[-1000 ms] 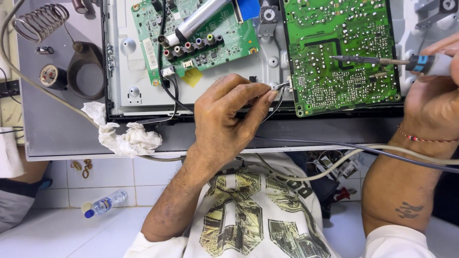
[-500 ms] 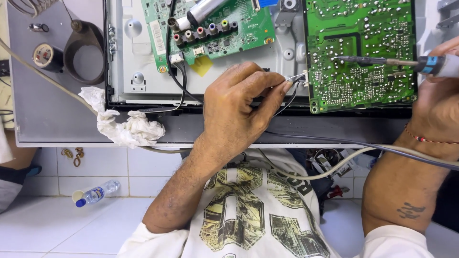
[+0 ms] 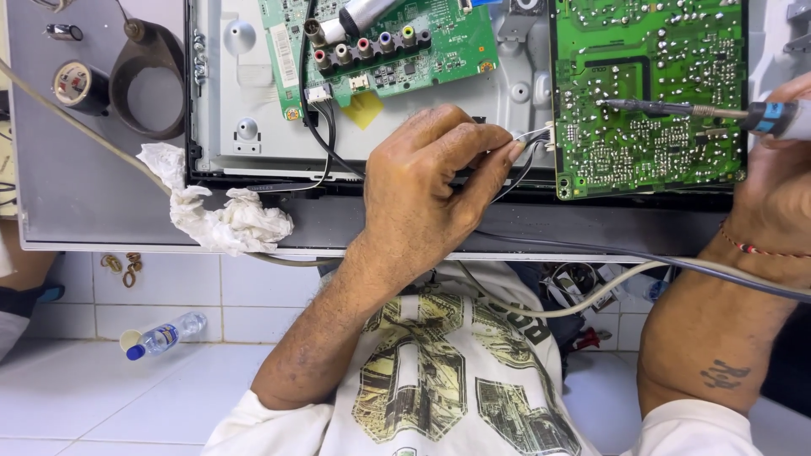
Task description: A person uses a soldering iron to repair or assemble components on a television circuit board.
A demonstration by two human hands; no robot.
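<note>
The left hand (image 3: 422, 190) is pinching thin wires (image 3: 528, 139) between thumb and forefinger, right at the left edge of the green board (image 3: 650, 93); the other fingers are curling loosely under the palm. The wires are meeting a small white plug (image 3: 549, 135) on that board edge. The right hand (image 3: 773, 181) is closing around the handle of a soldering iron (image 3: 701, 110), w/ the thin tip lying across the green board and pointing to the left. The iron's cable (image 3: 625, 253) is running from the right side, under the left wrist & over the table edge.

Further out, a second, smaller board (image 3: 380, 42) w/ coloured round jacks is sitting on the metal chassis (image 3: 245, 127), just left of the big board. A crumpled white tissue (image 3: 224, 215) is lying at the chassis corner, near the left forearm. On the grey table (image 3: 76, 186) a tape roll (image 3: 148, 80) is standing beside a small spool (image 3: 76, 84). On the tiled floor below, a plastic bottle (image 3: 165, 335) w/ blue cap is lying on its side.
</note>
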